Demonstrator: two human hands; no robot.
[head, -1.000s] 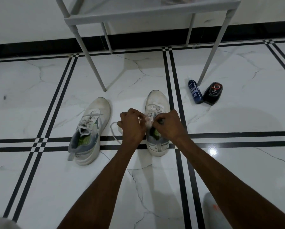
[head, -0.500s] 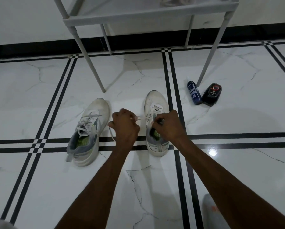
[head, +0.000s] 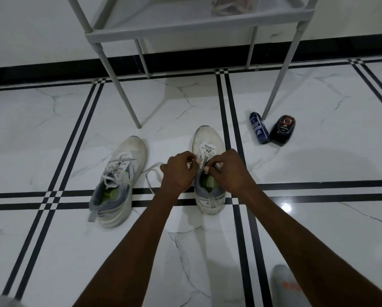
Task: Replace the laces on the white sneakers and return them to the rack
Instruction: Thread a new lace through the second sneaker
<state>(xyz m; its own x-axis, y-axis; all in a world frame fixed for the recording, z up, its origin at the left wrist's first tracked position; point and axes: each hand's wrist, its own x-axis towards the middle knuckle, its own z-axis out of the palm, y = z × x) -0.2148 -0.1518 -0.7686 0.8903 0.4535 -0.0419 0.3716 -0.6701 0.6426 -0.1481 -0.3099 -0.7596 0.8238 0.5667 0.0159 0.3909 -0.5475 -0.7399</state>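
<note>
Both hands work a pinching grip at the upper eyelets of the right-hand sneaker: the left hand has its fingers curled round the white lace, whose slack loops out onto the floor to its left, and the right hand pinches the lace or the tongue edge just beside it; which of the two is too small to tell. The shoe stands upright, toe pointing toward the rack, its lower eyelets already crossed with lace. The other sneaker lies a little apart to the left, tilted, laces in place but loose and untied. Judging from this, the step in hand is threading the top of the right shoe; next comes drawing the slack through, evening the ends and tying off, which calls for steady tension without dragging the shoe about. Neither shoe is back on the rack yet. Near the rack's right front leg lie a blue bottle and a black polish container, touching one another.
</note>
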